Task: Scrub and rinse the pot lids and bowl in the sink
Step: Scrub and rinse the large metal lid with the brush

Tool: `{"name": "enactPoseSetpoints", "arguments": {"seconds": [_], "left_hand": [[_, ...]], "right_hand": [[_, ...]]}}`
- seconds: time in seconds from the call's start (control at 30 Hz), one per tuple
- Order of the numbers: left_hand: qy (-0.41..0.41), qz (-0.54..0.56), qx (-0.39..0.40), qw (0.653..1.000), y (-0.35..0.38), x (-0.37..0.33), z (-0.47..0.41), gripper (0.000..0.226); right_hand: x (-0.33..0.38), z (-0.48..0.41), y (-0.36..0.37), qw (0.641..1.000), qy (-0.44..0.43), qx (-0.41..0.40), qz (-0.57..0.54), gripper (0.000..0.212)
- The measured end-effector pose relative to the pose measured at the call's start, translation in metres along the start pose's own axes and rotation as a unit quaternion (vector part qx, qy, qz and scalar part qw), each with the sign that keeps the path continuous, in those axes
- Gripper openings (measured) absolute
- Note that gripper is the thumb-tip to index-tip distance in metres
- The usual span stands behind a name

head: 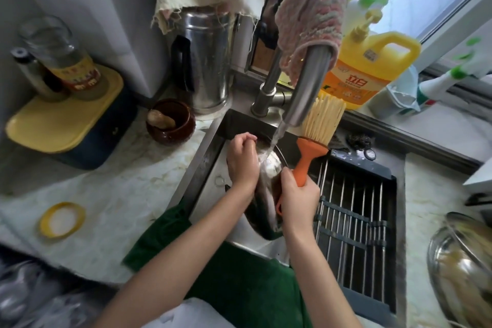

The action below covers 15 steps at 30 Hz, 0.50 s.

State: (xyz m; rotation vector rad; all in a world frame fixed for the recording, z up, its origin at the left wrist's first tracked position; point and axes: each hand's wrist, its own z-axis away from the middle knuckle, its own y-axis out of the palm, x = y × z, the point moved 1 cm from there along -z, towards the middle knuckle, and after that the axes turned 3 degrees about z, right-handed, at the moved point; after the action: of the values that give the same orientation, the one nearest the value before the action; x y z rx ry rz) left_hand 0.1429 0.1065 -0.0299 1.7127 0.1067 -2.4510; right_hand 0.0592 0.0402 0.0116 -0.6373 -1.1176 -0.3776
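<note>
Left hand grips lid, right hand grips brush (detergent bottle reads 立白).

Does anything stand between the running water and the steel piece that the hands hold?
Nothing visible does. The water falls from the faucet straight onto the steel piece. The left hand grips its far rim beside the stream; the right hand holds the brush, bristles up, clear of it.

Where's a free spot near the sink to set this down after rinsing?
The countertop left of the sink, between the yellow ring and the brown jar, is bare. The drying rack over the sink's right side holds nothing. Crowded: the back ledge around the detergent jug and steel kettle, and the right corner with steel cookware.
</note>
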Motion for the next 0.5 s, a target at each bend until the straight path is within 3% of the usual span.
{"name": "enactPoseSetpoints", "arguments": {"seconds": [0.1, 0.17, 0.23, 0.3, 0.33, 0.43, 0.5], "left_hand": [[0.12, -0.114, 0.052, 0.985, 0.009, 0.01, 0.049, 0.021], [0.154, -0.109, 0.068, 0.98, 0.005, 0.011, 0.043, 0.014], [0.117, -0.065, 0.048, 0.99, 0.002, 0.006, 0.008, 0.009], [0.05, -0.092, 0.032, 0.994, -0.001, 0.006, -0.024, 0.016], [0.039, -0.147, 0.056, 0.987, -0.002, 0.01, -0.037, 0.021], [-0.016, -0.172, 0.164, 0.971, -0.011, 0.015, -0.051, 0.034], [-0.05, -0.164, 0.149, 0.974, -0.017, 0.013, -0.048, 0.031]], "right_hand": [[0.002, -0.005, 0.003, 1.0, 0.014, -0.006, -0.003, 0.026], [0.002, -0.003, 0.002, 0.999, 0.03, 0.003, -0.02, 0.026], [0.004, 0.002, -0.006, 0.999, 0.038, 0.014, -0.027, 0.025], [0.008, 0.003, -0.02, 0.998, 0.049, 0.022, -0.034, 0.025], [0.01, 0.002, -0.028, 0.996, 0.064, 0.024, -0.052, 0.025], [0.014, -0.008, -0.052, 0.983, 0.119, 0.017, -0.14, 0.017], [0.022, -0.015, -0.064, 0.963, 0.143, -0.007, -0.226, 0.015]]}}
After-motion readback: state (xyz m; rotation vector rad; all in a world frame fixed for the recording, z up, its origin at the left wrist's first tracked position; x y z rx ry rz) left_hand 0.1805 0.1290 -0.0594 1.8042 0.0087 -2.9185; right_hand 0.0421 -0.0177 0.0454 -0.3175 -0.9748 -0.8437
